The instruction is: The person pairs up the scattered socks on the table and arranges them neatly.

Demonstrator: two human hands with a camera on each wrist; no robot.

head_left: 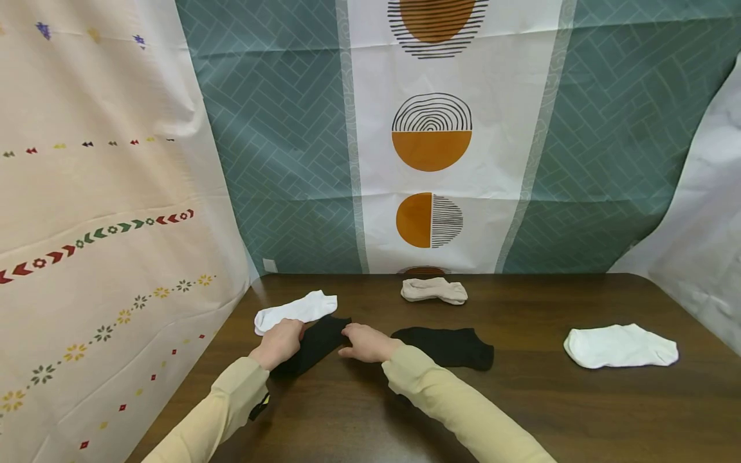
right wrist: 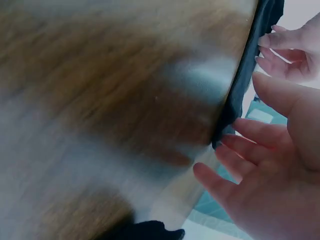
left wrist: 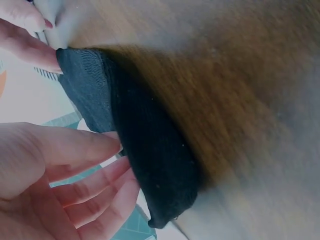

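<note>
A black sock (head_left: pixel 315 344) lies slantwise on the brown table between my two hands. My left hand (head_left: pixel 280 344) is at its left long edge; in the left wrist view the thumb and fingers pinch that edge of the sock (left wrist: pixel 150 155). At the sock's far end is my right hand (head_left: pixel 367 343). Its fingers (right wrist: pixel 252 131) are loosely spread, with the tips touching or very close to the cloth in the right wrist view. A white sock pair (head_left: pixel 298 311) lies just beyond my left hand. Another black sock (head_left: pixel 448 347) is right of my right hand, partly hidden behind the wrist.
Beige socks (head_left: pixel 434 290) lie at the table's back edge, and another white sock pair (head_left: pixel 619 346) is at the far right. A small black and yellow item (head_left: pixel 260 406) shows beneath the left cuff. Patterned curtains (head_left: pixel 278 161) hang behind and beside the table (head_left: pixel 521 411).
</note>
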